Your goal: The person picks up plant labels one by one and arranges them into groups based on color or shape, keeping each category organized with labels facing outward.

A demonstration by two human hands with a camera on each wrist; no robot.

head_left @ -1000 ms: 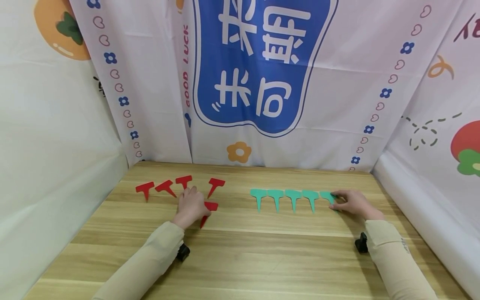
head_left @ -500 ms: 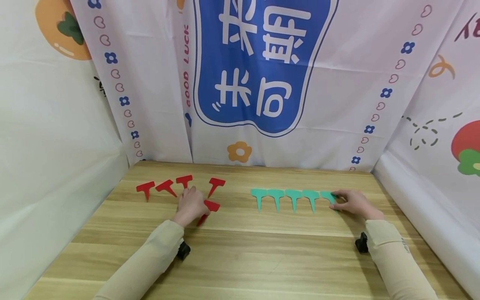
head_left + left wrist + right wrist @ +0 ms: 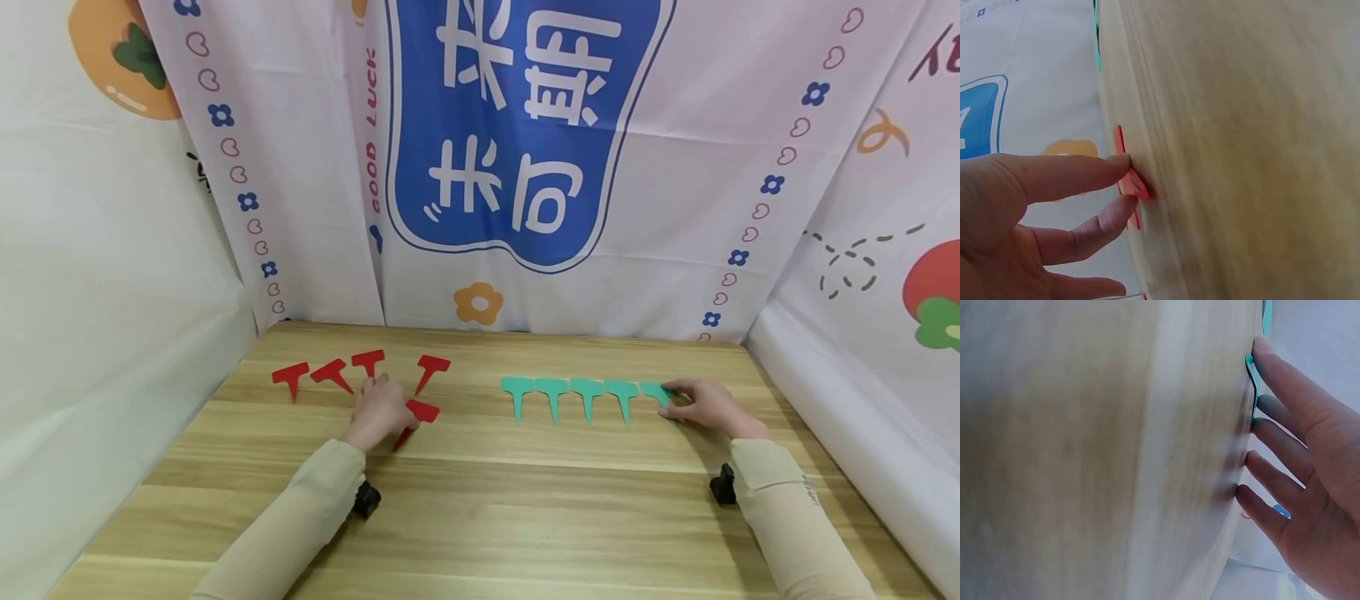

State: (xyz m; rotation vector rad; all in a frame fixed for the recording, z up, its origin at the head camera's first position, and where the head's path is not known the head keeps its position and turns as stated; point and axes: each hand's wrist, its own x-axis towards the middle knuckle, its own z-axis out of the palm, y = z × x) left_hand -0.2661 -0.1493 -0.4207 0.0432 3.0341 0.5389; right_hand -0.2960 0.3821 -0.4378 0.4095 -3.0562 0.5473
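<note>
T-shaped plastic plant labels lie in two groups on the wooden table. At the left, my left hand [image 3: 377, 408] pinches a red plant label [image 3: 424, 410] between thumb and index finger, its stem slanting toward me; the left wrist view shows this red label [image 3: 1135, 185] between the fingertips. On the right, my right hand [image 3: 711, 407] holds the end teal plant label [image 3: 654, 391] of a row, thumb on one side and index finger on the other. The right wrist view shows the teal label [image 3: 1252, 378] against the table, partly hidden by fingers.
Several other red labels [image 3: 291, 377] lie at uneven angles beyond the left hand, including a lone red label [image 3: 432, 367] nearer the middle. More teal labels [image 3: 552, 390] form a straight row. The wooden table [image 3: 510, 517] meets a printed cloth [image 3: 330, 250] behind.
The red label at my left hand has turned, its stem swinging to the left and its head shifting slightly right. The right hand and the teal row stay put.
</note>
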